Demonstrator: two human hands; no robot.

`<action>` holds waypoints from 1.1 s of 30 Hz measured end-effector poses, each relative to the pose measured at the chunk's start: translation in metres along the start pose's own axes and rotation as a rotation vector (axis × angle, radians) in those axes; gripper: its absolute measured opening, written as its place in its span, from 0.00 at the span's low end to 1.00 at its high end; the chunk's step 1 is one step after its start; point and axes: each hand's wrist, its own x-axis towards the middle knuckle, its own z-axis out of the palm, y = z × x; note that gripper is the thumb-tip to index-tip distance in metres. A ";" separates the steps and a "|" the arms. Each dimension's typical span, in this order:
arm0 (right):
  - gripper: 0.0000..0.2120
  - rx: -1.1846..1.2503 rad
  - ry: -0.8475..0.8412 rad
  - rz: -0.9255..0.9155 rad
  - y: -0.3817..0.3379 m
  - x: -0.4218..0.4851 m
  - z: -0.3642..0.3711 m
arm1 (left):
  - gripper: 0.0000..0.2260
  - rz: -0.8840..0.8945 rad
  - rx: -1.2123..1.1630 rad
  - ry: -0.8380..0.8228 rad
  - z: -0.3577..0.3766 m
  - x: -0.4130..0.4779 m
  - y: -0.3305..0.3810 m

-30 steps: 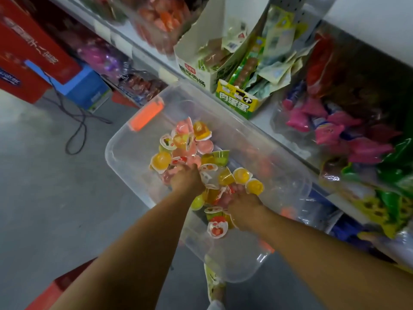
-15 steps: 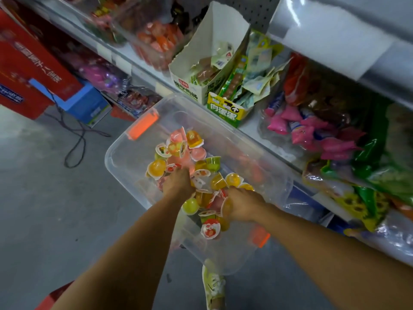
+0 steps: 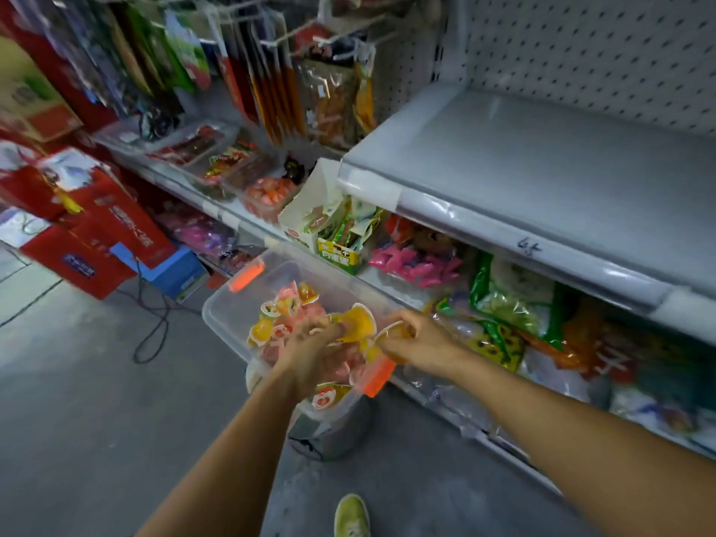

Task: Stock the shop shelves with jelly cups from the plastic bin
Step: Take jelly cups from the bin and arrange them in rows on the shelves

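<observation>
A clear plastic bin with orange latches stands on a grey stool beside the shelves, holding several jelly cups in yellow, pink and orange. My left hand is raised over the bin, its fingers curled around a bunch of jelly cups, an orange one sticking out. My right hand is at the bin's right rim and grips an orange jelly cup. Up to the right lies a bare grey shelf.
Snack packets and an open carton fill the shelf below the grey shelf. Hanging packets crowd the pegboard. Red gift boxes and a black cable lie on the floor at left. My shoe is below.
Both hands have lifted out of the bin with jelly cups in them. The view has tilted up, bringing the bare grey shelf into sight.
</observation>
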 end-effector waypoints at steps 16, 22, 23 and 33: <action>0.18 -0.164 0.258 -0.308 0.034 -0.358 -0.240 | 0.15 0.400 0.675 -0.468 0.307 -0.273 -0.019; 0.29 0.040 0.500 -0.285 0.040 -0.444 -0.322 | 0.18 0.609 0.756 -0.478 0.404 -0.333 -0.007; 0.29 0.071 0.545 -0.296 0.038 -0.456 -0.335 | 0.18 0.648 0.757 -0.493 0.420 -0.343 -0.001; 0.23 0.218 0.995 -0.409 0.009 -0.535 -0.445 | 0.18 0.917 0.726 -0.632 0.543 -0.403 0.047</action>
